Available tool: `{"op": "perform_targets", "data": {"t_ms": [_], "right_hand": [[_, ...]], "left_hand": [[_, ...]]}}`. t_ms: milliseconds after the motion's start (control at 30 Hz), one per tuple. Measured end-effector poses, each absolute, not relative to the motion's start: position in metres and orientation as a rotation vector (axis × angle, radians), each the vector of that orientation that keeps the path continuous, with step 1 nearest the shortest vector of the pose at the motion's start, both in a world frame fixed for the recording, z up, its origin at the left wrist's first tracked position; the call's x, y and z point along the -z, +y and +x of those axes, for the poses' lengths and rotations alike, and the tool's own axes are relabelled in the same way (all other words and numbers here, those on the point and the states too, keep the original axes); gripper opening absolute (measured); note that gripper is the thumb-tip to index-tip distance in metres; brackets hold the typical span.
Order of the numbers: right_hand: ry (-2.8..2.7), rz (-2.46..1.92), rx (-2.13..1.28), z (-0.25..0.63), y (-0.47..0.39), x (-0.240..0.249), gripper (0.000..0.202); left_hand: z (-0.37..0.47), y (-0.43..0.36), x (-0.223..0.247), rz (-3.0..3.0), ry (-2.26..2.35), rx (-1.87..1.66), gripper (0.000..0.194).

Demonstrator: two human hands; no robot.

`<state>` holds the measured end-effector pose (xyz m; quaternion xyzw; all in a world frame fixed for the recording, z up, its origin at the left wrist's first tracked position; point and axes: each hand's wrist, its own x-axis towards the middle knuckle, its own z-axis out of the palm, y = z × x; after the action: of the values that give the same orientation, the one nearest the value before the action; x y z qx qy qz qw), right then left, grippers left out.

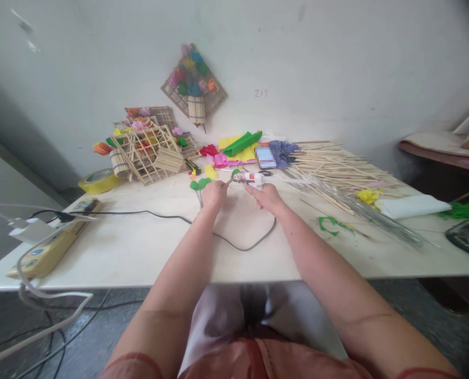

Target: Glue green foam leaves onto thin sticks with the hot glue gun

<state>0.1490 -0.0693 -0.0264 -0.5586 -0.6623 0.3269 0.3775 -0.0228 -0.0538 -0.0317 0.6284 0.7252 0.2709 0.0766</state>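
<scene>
My left hand (214, 195) is closed on the thin stem of a green paper piece (235, 173), beside several round green pieces on wires (200, 184) that lie on the white table (242, 268). Just to the right, my right hand (266, 196) has its fingers at a white glue gun (253, 179), whose nozzle side points left toward the green piece. Whether the fingers wrap round its handle is partly hidden. A black cord (242, 249) loops across the table below both hands.
Bamboo lattices with paper flowers (143, 147) and yellow tape (100, 181) stand back left. A power strip (52, 245) lies left. Coloured paper (240, 147), a phone (266, 157) and scissors (265, 172) are behind my hands. Sticks (337, 166) and wires (360, 210) cover the right.
</scene>
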Motion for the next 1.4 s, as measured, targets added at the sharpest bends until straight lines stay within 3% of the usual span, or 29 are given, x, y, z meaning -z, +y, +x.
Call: {"op": "perform_targets", "data": {"t_ms": [733, 1000, 1400], "right_hand": [[-1.632, -1.277, -0.886, 0.150, -0.069, 0.030, 0.038], [-1.656, -1.251, -0.911, 0.149, -0.071, 0.029, 0.031], [-1.714, -1.313, -0.839, 0.151, -0.066, 0.034, 0.037]], "left_hand": [[-0.026, -0.051, 0.032, 1.745, 2.166, -0.820, 0.031], [-0.033, -0.042, 0.038, 1.625, 1.989, -0.933, 0.033], [-0.030, -0.044, 0.039, 1.423, 1.782, -1.055, 0.032]]}}
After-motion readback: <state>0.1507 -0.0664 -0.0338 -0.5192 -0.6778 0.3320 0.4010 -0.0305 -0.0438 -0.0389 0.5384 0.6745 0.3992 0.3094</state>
